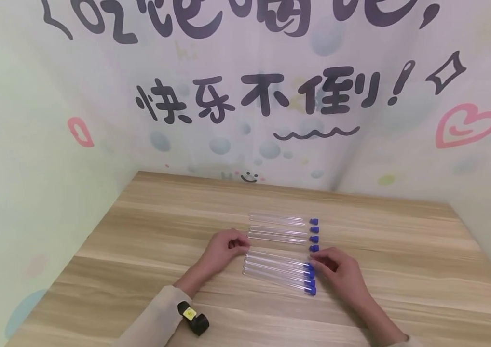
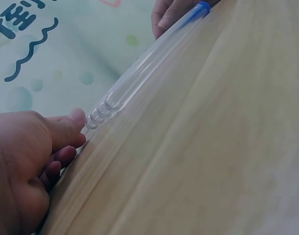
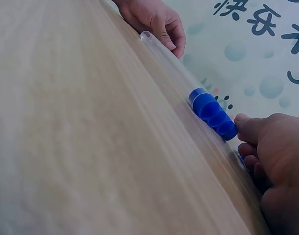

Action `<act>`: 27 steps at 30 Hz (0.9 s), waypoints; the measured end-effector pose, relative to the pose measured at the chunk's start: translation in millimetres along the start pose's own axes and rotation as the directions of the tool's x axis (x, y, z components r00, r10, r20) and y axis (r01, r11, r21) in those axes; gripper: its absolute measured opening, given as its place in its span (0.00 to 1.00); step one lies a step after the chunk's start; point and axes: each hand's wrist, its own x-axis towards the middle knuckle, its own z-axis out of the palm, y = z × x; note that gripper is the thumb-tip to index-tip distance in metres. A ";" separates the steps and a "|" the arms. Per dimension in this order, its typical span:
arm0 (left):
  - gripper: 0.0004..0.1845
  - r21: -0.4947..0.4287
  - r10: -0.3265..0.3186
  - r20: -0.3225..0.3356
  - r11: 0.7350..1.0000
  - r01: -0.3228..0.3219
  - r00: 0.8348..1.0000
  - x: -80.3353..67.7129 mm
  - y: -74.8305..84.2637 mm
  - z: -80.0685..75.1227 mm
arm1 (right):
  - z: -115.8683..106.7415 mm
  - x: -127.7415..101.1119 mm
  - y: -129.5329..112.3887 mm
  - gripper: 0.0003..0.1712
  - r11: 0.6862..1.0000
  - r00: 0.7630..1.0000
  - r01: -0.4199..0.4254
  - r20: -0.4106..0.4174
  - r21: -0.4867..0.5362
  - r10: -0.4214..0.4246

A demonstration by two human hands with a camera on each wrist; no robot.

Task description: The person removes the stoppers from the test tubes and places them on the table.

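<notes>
- On a pale wood-grain table (image 1: 402,250), near the middle, lie clear test tubes (image 1: 278,226) w/ blue caps (image 1: 313,234), side by side in a row, caps all pointing to our right.
- Our left hand (image 1: 224,251) sits at the rounded closed ends; fingers curled, thumb touching the tube tips. We can't tell if it actually grips one.
- Our right hand (image 1: 336,270) sits at the cap end of the nearer tubes, fingers bent, fingertips at the caps; a firm grip isn't visible either.
- Handling, our guess: tubes look light, stiff, smooth, prob. slippery & apt to roll; thin walls, so breakable if glass. Best held at the cap or pinched mid-length, gently.
- Table surface looks flat and matte.
- Behind: pastel walls (image 1: 33,144) close round the table on three sides, w/ big dark lettering (image 1: 258,96), bubbles, a pink heart (image 1: 467,126).
- Left wrist wears a small black device (image 1: 193,318).
</notes>
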 end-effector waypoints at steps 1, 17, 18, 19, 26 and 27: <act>0.06 0.009 0.001 0.004 1.000 -0.001 1.000 0.2 0.0 -0.1 | -0.3 0.3 0.2 0.10 1.000 1.000 0.002 0.003 0.000 -0.002; 0.08 0.033 0.065 0.047 0.997 -0.067 0.997 -0.5 1.2 -0.1 | -0.5 0.2 1.7 0.12 1.000 0.999 -0.020 0.050 0.011 0.019; 0.08 0.043 0.070 0.051 0.996 -0.072 0.996 -0.1 0.9 0.2 | -0.5 0.4 2.2 0.12 1.000 0.999 -0.017 0.051 0.009 0.017; 0.08 0.053 0.077 0.053 0.995 -0.080 0.996 0.4 0.6 0.6 | -0.6 0.5 2.7 0.13 1.000 0.999 -0.011 0.050 0.005 0.011; 0.07 0.109 0.077 0.051 0.991 -0.082 0.996 0.4 3.3 3.9 | -2.5 1.5 3.3 0.15 1.000 0.998 -0.007 0.056 -0.029 0.008; 0.07 0.116 0.075 0.049 0.990 -0.080 0.996 0.2 3.3 4.4 | -2.6 1.4 3.1 0.15 1.000 0.998 -0.007 0.059 -0.031 0.008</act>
